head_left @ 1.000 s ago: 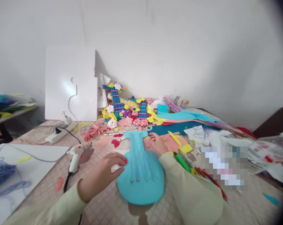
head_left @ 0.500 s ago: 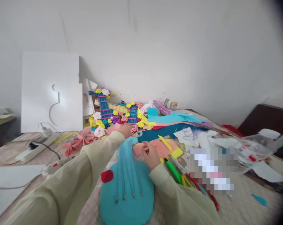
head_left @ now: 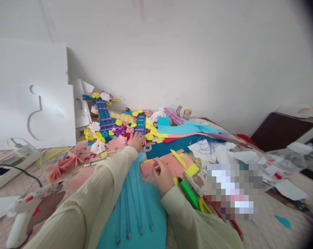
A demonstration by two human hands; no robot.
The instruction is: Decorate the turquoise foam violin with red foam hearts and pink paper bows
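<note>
My left hand (head_left: 136, 141) reaches forward with its fingers spread over the near edge of a pile of crumpled paper flowers (head_left: 119, 130). No object shows clearly in its grip. My right hand (head_left: 163, 175) hovers by salmon paper sheets (head_left: 176, 166), its fingers loosely curled and apart, with nothing visible in them. Between my forearms lies a turquoise guitar-shaped cutout (head_left: 146, 204) with several blue strings along it; my left sleeve covers part of it. Two smaller dark blue guitar necks with purple and turquoise bars, one of them the taller neck (head_left: 104, 114), stand among the flowers.
A white glue gun (head_left: 23, 218) and a power strip (head_left: 13, 169) are at left, near a white board (head_left: 29, 93). A green-handled cutter (head_left: 189, 193), red-handled tool (head_left: 236, 230), blue paper strips (head_left: 187, 129) and a clear plastic bottle (head_left: 281, 162) lie to the right.
The view has turned right and shifted, bringing the glue gun more into sight. My left hand's fingers have spread at the flower pile. My right hand stays curled by the salmon paper.
</note>
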